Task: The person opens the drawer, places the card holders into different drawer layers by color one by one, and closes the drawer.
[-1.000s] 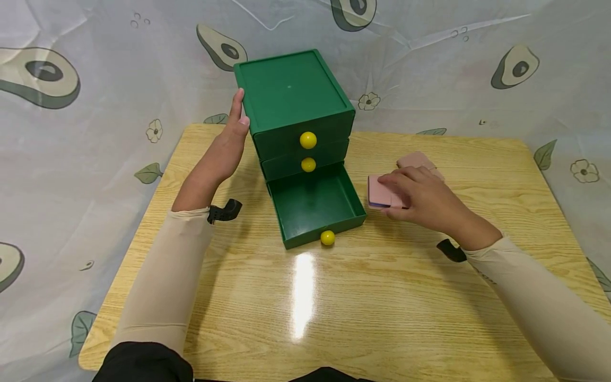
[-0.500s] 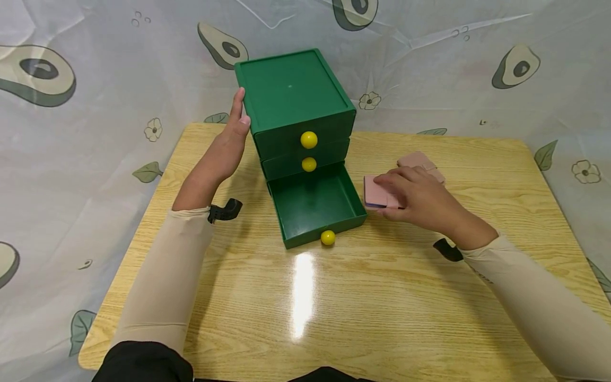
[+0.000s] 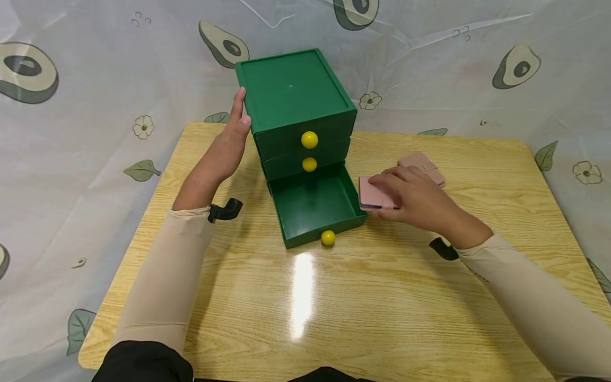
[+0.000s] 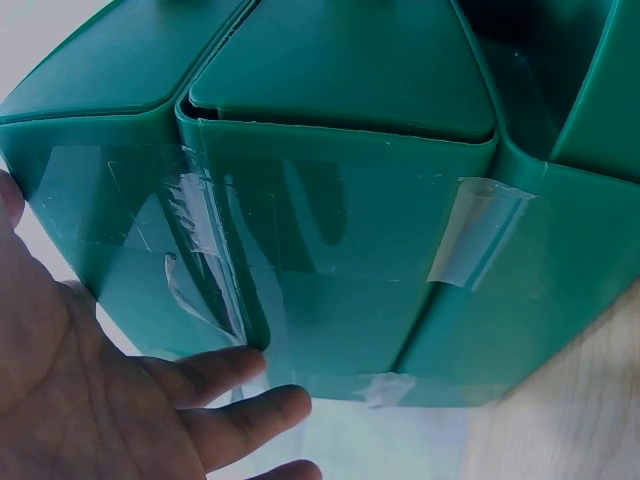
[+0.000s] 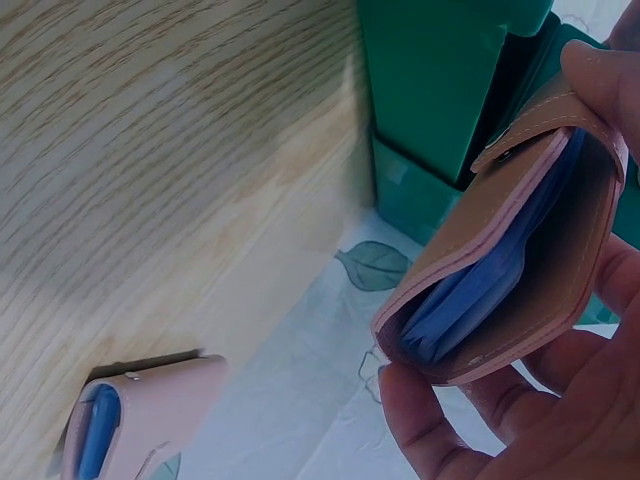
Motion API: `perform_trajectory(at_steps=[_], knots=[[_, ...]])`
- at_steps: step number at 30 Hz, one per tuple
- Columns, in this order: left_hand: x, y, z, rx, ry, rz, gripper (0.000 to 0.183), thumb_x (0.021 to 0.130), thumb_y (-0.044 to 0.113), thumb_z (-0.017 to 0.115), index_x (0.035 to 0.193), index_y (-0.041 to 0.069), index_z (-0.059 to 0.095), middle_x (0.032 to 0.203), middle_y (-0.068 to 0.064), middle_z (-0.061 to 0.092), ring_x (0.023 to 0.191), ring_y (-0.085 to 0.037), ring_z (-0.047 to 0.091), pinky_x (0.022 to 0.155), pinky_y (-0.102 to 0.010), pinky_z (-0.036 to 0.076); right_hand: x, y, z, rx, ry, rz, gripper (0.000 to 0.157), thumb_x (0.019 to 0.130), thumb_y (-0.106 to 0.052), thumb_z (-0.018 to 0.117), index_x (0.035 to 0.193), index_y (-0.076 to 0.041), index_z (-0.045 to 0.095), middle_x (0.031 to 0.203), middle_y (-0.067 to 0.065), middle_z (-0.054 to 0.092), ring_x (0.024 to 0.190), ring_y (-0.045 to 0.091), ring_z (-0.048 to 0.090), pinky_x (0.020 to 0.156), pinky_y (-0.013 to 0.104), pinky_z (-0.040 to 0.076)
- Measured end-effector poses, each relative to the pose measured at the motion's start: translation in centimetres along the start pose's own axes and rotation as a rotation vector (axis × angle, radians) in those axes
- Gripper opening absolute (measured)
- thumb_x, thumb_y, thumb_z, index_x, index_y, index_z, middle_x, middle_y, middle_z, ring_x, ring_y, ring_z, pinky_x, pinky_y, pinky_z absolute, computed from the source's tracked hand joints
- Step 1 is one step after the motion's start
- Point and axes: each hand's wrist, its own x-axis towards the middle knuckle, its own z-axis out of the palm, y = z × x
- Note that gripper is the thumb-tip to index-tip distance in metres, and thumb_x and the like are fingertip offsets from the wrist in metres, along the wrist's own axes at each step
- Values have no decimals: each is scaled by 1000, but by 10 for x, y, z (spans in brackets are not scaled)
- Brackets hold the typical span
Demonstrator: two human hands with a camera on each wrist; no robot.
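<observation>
A small pink card wallet (image 3: 369, 192) with a snap strap is in my right hand (image 3: 420, 199), gripped between thumb and fingers. Blue sleeves (image 5: 465, 290) show inside it in the right wrist view. The wallet is just at the right wall of a pulled-out bottom drawer (image 3: 312, 207); whether they touch I cannot tell. This drawer belongs to a green drawer cabinet (image 3: 291, 87) with yellow ball knobs. My left hand (image 3: 225, 151) rests against the cabinet's left side, fingers extended. Clear tape (image 4: 480, 230) spans the cabinet's side seams in the left wrist view.
Another pink wallet (image 3: 422, 160) lies on the wooden table (image 3: 382, 297) behind my right hand. Two upper drawers, with yellow knobs (image 3: 309, 139), are closed. An avocado-print sheet (image 3: 453, 69) covers the background behind the table.
My right hand has carried the wallet a little to the left, up to the drawer's right edge. The left hand stays at the cabinet's side.
</observation>
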Motion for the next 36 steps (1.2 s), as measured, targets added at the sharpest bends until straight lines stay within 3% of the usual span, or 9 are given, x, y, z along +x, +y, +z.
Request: perform_trajectory(at_steps=[17, 26, 36], knots=[[-1, 1, 0, 9, 2, -3, 73, 111, 71, 22, 170, 48, -15, 178, 19, -14, 167, -29, 0, 131, -65, 2, 8, -9, 1, 20, -24, -29, 68, 92, -44, 88, 149, -16, 65, 144, 16, 63, 131, 40, 54, 115, 60, 41], [-1, 0, -1, -8, 0, 5, 72, 111, 70, 22, 170, 48, -15, 177, 20, -15, 167, -28, -1, 131, -64, 2, 13, -16, 1, 21, -23, -67, 68, 92, -43, 88, 149, -15, 65, 143, 17, 63, 126, 40, 55, 107, 58, 46], [0, -1, -1, -12, 2, 10, 70, 112, 65, 22, 170, 48, -14, 178, 19, -15, 167, -29, 0, 131, -65, 2, 22, -24, 1, 31, -40, -87, 67, 92, -46, 87, 149, -18, 65, 144, 14, 63, 128, 40, 55, 110, 60, 38]])
